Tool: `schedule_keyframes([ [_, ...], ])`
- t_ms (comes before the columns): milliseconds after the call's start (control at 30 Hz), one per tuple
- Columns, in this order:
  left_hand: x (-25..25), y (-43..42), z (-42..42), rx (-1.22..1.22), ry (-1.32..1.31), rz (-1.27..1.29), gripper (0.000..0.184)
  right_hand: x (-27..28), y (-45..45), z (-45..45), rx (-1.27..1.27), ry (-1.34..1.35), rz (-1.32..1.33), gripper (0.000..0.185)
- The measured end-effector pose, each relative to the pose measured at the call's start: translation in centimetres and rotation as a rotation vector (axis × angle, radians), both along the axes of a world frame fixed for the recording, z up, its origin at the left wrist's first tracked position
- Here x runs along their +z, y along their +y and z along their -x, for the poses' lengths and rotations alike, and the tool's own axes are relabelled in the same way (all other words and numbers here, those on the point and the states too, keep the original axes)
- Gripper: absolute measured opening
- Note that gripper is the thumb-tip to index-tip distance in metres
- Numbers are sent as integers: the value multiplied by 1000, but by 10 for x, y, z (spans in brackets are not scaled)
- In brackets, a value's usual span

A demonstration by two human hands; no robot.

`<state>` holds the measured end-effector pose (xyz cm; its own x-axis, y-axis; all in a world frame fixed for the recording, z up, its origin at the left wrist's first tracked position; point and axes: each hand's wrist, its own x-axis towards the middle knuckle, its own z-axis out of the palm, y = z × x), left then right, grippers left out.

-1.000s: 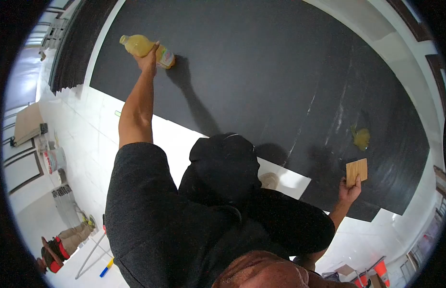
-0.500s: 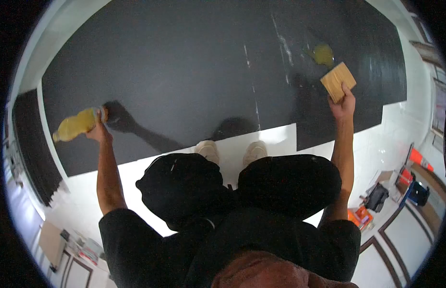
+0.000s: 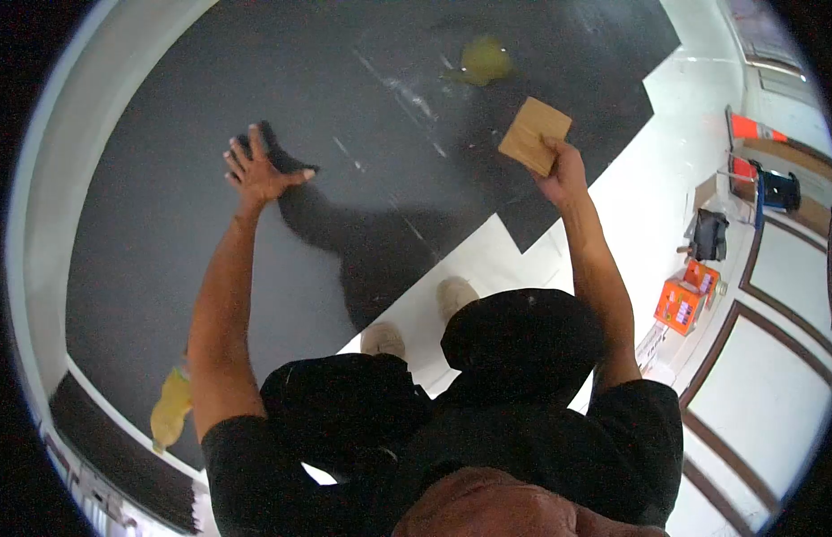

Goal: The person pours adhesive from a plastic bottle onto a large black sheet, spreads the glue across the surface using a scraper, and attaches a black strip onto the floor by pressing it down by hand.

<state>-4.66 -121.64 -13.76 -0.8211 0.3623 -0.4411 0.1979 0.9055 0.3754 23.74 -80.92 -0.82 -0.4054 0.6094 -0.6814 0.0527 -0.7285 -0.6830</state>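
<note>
My left hand (image 3: 262, 174) is open with its fingers spread, over or on the dark sheet (image 3: 210, 268); contact is unclear. In my right hand (image 3: 562, 174) is a flat, square wooden block (image 3: 534, 134), gripped at its near edge. Beyond the block, a yellowish puddle (image 3: 486, 61) lies on the dark sheet, with pale scuff streaks to its left. The bottle of yellow liquid (image 3: 171, 407) is at the lower left beside my left forearm, which hides part of it.
My shoes (image 3: 383, 339) are at the sheet's near edge, on a white floor (image 3: 635, 192). At the right are an orange box (image 3: 680, 306), a black bag (image 3: 709, 235) and an orange cone (image 3: 754, 128). A dark ridged stack (image 3: 120, 447) lies at the lower left.
My left hand has let go of the bottle and spread open farther right. The view has turned, shifting the puddle and the block leftward in it. My right hand still holds the block.
</note>
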Motion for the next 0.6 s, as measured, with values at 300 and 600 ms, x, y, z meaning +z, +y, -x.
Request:
schedule_keyframes([
  [300,6,37,21,179,-170,233,161,51,50,-63,160,-325,-359,30],
  [600,19,38,25,179,-185,218,158,42,-8,-164,205,-532,-449,36],
])
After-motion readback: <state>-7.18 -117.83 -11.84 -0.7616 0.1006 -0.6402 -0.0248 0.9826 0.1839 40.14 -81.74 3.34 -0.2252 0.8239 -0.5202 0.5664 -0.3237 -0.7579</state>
